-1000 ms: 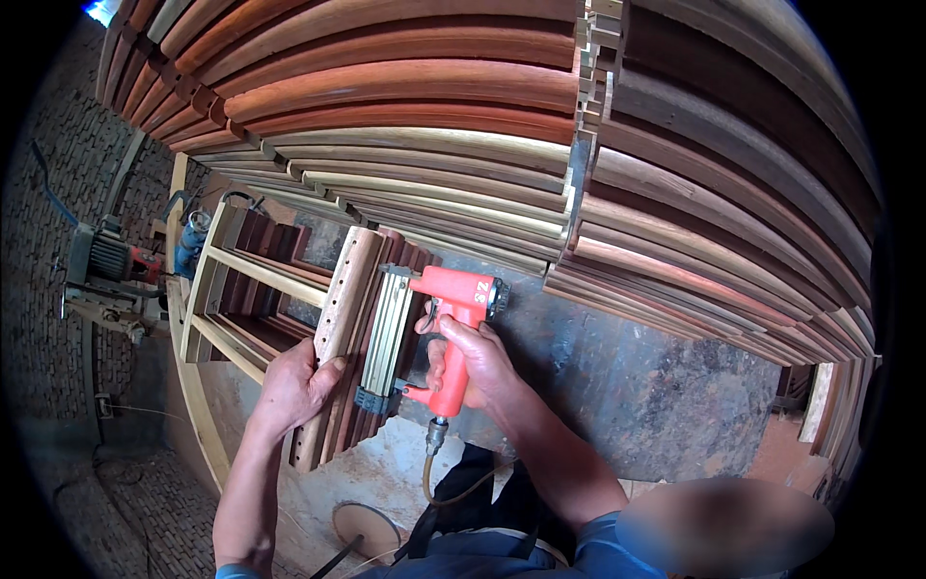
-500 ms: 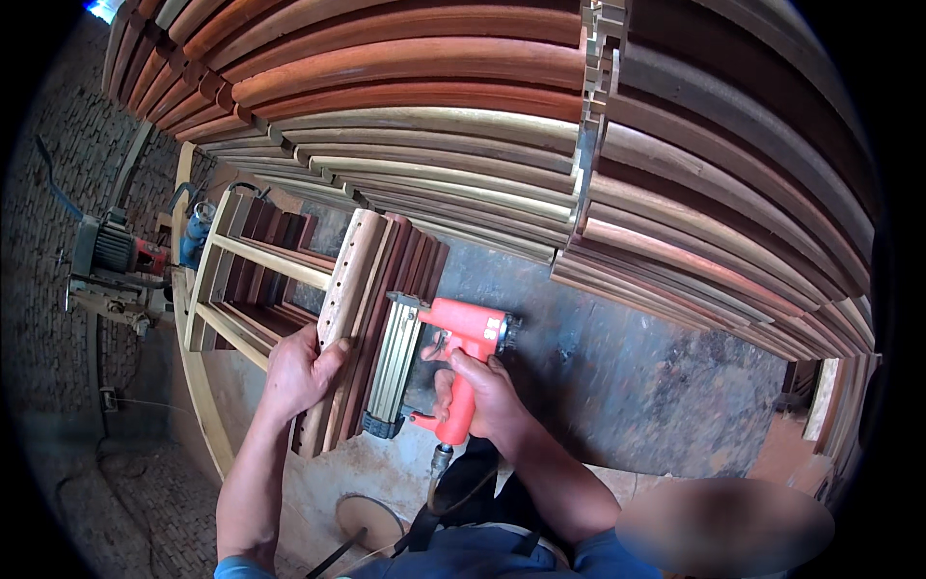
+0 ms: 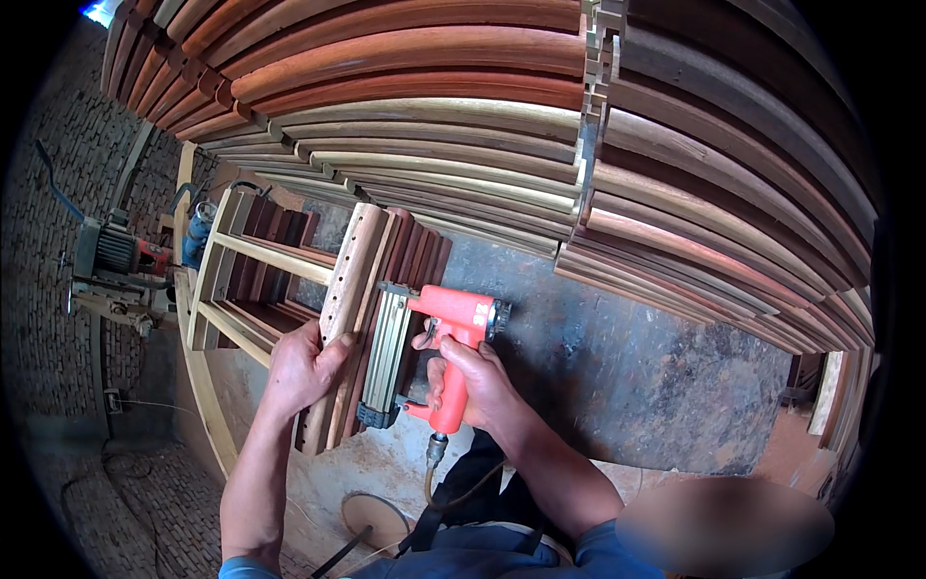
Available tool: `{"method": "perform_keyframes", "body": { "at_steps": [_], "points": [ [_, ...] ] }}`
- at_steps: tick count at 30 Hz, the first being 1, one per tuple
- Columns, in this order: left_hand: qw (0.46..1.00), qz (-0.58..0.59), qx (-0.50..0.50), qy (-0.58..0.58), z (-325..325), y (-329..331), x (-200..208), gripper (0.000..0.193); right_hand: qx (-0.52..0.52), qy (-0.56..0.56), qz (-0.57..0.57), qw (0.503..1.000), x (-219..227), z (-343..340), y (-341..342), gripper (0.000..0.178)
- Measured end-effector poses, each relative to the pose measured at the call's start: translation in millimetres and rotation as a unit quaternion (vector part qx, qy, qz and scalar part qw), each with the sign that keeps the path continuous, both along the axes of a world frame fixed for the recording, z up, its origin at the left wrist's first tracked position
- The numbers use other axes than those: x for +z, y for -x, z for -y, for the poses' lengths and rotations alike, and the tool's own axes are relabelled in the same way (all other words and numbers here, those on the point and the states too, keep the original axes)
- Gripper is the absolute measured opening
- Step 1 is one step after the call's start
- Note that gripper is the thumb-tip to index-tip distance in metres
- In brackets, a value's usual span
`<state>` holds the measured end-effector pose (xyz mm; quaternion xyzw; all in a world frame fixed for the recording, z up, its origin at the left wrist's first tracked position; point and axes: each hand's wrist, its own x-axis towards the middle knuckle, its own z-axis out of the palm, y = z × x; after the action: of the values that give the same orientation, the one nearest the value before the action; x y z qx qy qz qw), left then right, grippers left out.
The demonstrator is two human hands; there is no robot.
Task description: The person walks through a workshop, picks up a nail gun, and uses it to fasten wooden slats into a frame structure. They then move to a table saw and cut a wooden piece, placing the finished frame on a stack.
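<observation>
My right hand is wrapped round the handle of a red nail gun with a silver magazine and an air hose at its base. A finger lies near the trigger. The gun's magazine side faces a light wooden rail with a row of dark holes; it belongs to a ladder-like wooden frame. My left hand is closed on that rail near its lower half, thumb on top. Behind it, several dark reddish strips lie side by side. Whether the gun's nose touches wood cannot be made out.
Long stacked wooden mouldings fill the far side, with another stack at right. A dark, scuffed panel lies beneath. At left stand a motor-driven machine and a brick wall. A round disc is near my legs.
The nail gun in my right hand has shifted slightly left and up, nearer the rail. My left hand keeps its hold on the rail.
</observation>
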<state>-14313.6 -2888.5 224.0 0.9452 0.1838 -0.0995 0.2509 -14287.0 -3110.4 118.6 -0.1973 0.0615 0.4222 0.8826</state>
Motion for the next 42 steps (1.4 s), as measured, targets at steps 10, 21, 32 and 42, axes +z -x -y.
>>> {"method": "perform_keyframes", "body": {
  "at_steps": [10, 21, 32, 42],
  "points": [
    [1.000, 0.003, -0.006, -0.002, -2.7, 0.7, -3.4, 0.040, 0.001, -0.009, 0.000, 1.000, 0.0, -0.6, -1.0, 0.025],
    [0.999, 0.018, -0.029, -0.001, -1.8, -0.3, -1.7, 0.040, 0.002, 0.004, 0.003, 1.000, -0.9, 0.2, -2.0, 0.025],
    [1.000, 0.001, -0.002, 0.014, -5.1, 1.6, -4.6, 0.041, -0.013, 0.025, 0.019, 0.999, -1.4, 5.1, 39.8, 0.032],
    [0.999, 0.016, -0.035, -0.015, -4.7, 2.7, -4.1, 0.050, 0.000, 0.024, 0.028, 0.999, 0.4, -5.5, 50.9, 0.026]
  ]
}}
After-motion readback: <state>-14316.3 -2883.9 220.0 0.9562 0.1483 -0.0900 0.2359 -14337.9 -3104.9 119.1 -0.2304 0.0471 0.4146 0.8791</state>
